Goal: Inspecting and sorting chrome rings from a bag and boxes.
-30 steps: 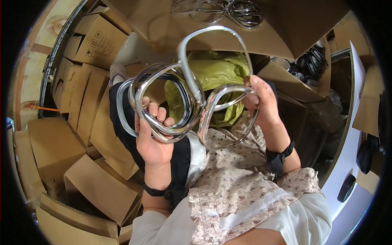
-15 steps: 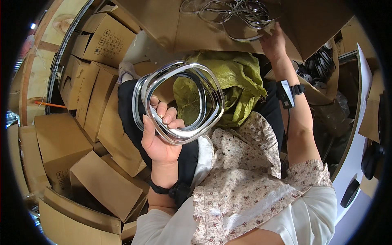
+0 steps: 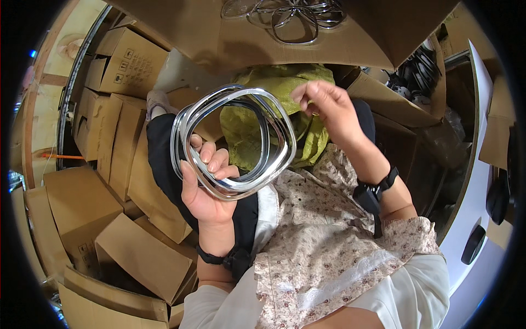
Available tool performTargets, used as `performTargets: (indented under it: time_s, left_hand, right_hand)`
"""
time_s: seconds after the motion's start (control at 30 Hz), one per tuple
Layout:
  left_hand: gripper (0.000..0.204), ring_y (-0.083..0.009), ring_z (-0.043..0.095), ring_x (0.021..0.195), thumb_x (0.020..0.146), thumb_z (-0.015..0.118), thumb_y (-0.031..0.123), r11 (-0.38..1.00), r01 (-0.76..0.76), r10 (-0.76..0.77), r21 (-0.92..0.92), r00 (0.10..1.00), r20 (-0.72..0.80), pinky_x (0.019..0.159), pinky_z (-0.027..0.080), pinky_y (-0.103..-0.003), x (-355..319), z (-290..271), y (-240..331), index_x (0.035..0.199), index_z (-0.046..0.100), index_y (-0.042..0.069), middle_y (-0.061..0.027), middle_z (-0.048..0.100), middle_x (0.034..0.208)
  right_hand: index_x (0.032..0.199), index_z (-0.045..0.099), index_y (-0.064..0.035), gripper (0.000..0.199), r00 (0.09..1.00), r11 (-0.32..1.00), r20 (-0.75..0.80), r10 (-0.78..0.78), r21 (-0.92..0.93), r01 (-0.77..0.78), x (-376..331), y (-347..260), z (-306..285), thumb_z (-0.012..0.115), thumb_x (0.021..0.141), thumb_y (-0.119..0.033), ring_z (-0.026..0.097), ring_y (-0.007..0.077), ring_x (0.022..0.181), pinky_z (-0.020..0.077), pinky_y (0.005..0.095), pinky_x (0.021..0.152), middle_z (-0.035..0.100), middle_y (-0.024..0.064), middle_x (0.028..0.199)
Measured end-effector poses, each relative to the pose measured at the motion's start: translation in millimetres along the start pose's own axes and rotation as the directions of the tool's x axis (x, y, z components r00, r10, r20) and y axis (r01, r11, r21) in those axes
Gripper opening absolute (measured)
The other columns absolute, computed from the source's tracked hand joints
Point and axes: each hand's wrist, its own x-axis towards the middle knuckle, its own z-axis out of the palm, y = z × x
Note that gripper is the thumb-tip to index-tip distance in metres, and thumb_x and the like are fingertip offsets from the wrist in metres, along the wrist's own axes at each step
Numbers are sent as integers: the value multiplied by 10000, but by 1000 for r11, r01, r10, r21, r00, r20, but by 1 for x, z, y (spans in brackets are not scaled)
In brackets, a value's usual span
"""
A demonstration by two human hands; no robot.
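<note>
The left hand (image 3: 210,202) curls its fingers firmly round a stack of shiny, rounded-square rings (image 3: 234,192), held over the left part of the yellow-green sack (image 3: 311,137). Over the sack's right side, the right hand (image 3: 332,111) is half-curled with nothing visible in it, while beyond the sack more rings (image 3: 295,26) lie in a cardboard box (image 3: 241,43).

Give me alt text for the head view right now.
The left hand grips several shiny silver rounded-square rings; the right hand, apparently empty, hovers beside them over a crumpled yellow-green sack. Loose silver loops lie in a brown cardboard box ahead.
</note>
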Motion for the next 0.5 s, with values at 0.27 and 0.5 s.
performTargets:
  time_s: [0.27, 0.5]
  left_hand:
    - [358, -126, 438, 837, 947, 572, 176, 996, 30, -27, 83, 999, -37, 743, 442, -254, 0, 3, -8, 1246, 432, 37, -44, 430, 948]
    - [361, -142, 436, 848, 1008, 451, 274, 995, 22, -16, 93, 998, -63, 746, 445, -275, -2, -3, -7, 1258, 431, 15, -62, 441, 971]
  right_hand:
    - [1086, 597, -38, 391, 977, 833, -71, -203, -537, 134, -15, -20, 32, 787, 767, -160, 556, 64, 624, 462, 231, 570, 614, 23, 929]
    - [1010, 578, -35, 248, 999, 980, 7, 36, -197, -34, -9, -4, 25, 721, 829, -126, 502, 30, 559, 399, 187, 482, 611, -1, 814]
